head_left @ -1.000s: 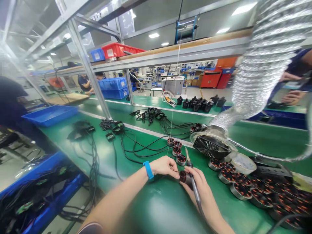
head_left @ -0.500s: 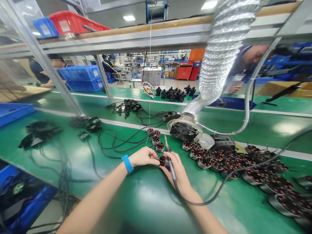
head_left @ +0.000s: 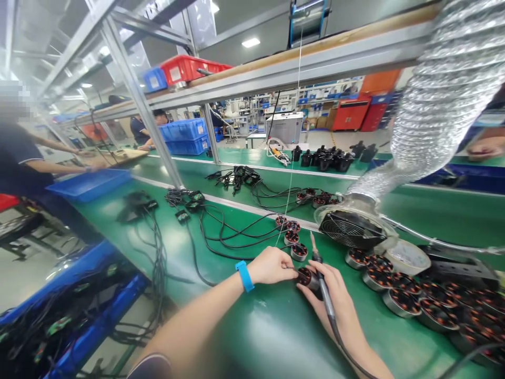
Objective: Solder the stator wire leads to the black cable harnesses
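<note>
Copper-wound motor (head_left: 309, 279) tipped sideways over green bench (head_left: 256, 337), right hand (head_left: 335, 297) closed round it and soldering iron (head_left: 324, 292) together (iron's tip pointed away, near fan (head_left: 347, 231)). Left hand (head_left: 272, 266) met motor's left edge, fingers bunched; whether they pinched anything, could not tell. Four more motors (head_left: 292, 238) stood in cluster just beyond, black cables (head_left: 221, 232) to their left.

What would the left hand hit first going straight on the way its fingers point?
The motor part held in the right hand, just ahead of the left hand's fingers; they may already touch it, depth there is unclear.
</note>
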`<control>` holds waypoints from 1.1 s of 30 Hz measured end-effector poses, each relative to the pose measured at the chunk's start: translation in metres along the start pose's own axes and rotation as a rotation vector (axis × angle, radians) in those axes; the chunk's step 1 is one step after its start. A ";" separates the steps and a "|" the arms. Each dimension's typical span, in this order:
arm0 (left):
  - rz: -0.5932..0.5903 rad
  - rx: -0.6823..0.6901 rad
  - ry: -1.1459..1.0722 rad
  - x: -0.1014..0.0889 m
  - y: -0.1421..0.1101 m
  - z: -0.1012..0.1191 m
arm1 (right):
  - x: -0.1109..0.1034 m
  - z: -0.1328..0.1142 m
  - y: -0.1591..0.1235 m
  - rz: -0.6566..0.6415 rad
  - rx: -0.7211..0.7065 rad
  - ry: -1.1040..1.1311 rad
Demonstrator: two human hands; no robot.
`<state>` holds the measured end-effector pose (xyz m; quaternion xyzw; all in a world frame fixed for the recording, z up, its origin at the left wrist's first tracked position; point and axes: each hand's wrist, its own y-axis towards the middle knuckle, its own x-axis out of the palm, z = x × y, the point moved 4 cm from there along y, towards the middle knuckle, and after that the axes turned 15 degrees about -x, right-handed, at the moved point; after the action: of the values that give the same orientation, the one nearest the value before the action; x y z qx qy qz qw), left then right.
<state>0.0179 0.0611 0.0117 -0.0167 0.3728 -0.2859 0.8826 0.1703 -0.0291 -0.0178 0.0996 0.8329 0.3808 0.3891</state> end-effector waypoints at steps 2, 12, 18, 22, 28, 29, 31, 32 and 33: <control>-0.119 -0.061 -0.166 -0.001 0.002 -0.003 | 0.000 0.001 0.000 0.042 0.012 0.002; -0.281 -0.125 -0.635 0.021 0.008 0.003 | 0.013 0.009 -0.001 0.116 0.101 0.039; -0.081 -0.045 -0.480 0.025 0.010 0.000 | 0.010 0.003 -0.004 0.107 0.126 0.114; 0.091 -0.037 -0.359 0.027 0.007 -0.003 | 0.010 0.003 -0.008 0.117 0.169 0.148; 0.307 0.059 -0.134 0.023 0.005 0.006 | 0.010 0.005 -0.007 0.114 0.156 0.068; 0.345 0.088 -0.084 0.022 0.005 0.009 | 0.009 0.006 -0.006 0.113 0.151 0.041; 0.413 0.130 0.031 0.019 0.005 0.014 | 0.007 0.007 -0.005 0.110 0.143 -0.013; 0.444 0.139 0.098 0.018 0.004 0.017 | 0.005 0.007 -0.005 0.109 0.140 -0.036; 0.481 0.138 0.173 0.018 0.003 0.019 | 0.004 0.007 -0.005 0.109 0.136 -0.056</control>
<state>0.0419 0.0513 0.0132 0.1573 0.4199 -0.0933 0.8890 0.1735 -0.0272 -0.0265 0.1815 0.8390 0.3411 0.3831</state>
